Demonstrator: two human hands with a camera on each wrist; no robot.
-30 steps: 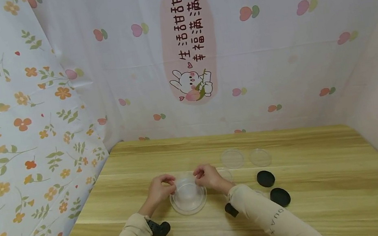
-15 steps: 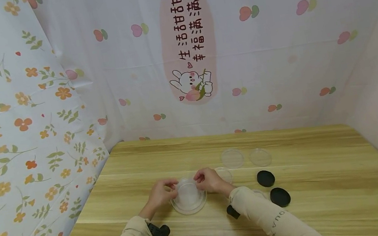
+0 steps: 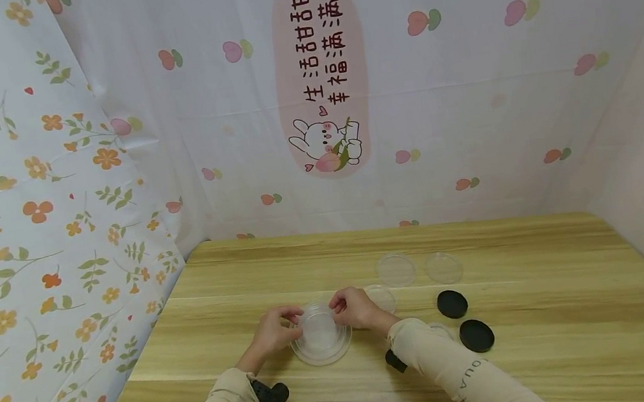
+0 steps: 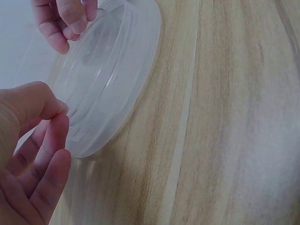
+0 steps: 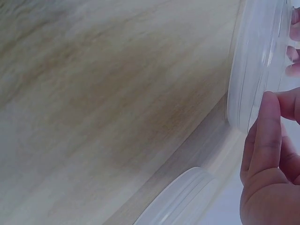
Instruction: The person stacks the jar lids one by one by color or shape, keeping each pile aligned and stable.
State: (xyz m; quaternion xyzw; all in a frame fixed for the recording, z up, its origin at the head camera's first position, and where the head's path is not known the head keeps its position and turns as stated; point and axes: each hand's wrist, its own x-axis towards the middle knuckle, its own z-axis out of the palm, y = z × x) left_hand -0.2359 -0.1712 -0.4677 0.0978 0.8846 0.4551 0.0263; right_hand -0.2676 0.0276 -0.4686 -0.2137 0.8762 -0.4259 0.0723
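Note:
Several round clear plastic pieces, nested like lids or shallow dishes, form a low stack on the table. My left hand pinches the edge of the uppermost clear lid between thumb and forefinger. Opposite it, my right hand pinches the same lid's other side. In the left wrist view the stacked rims lie below both sets of fingertips. The right wrist view shows the right thumb and forefinger meeting at the rim of the clear stack.
Just right of the right hand lies a clear lid, with two more clear discs, one and another, farther back. Two black round lids, one and another, lie right of the arm. A floral curtain hangs at left.
The pinched lid has settled slightly lower and flatter over the stack. Both hands have shifted only a little; the loose lids have stayed put.

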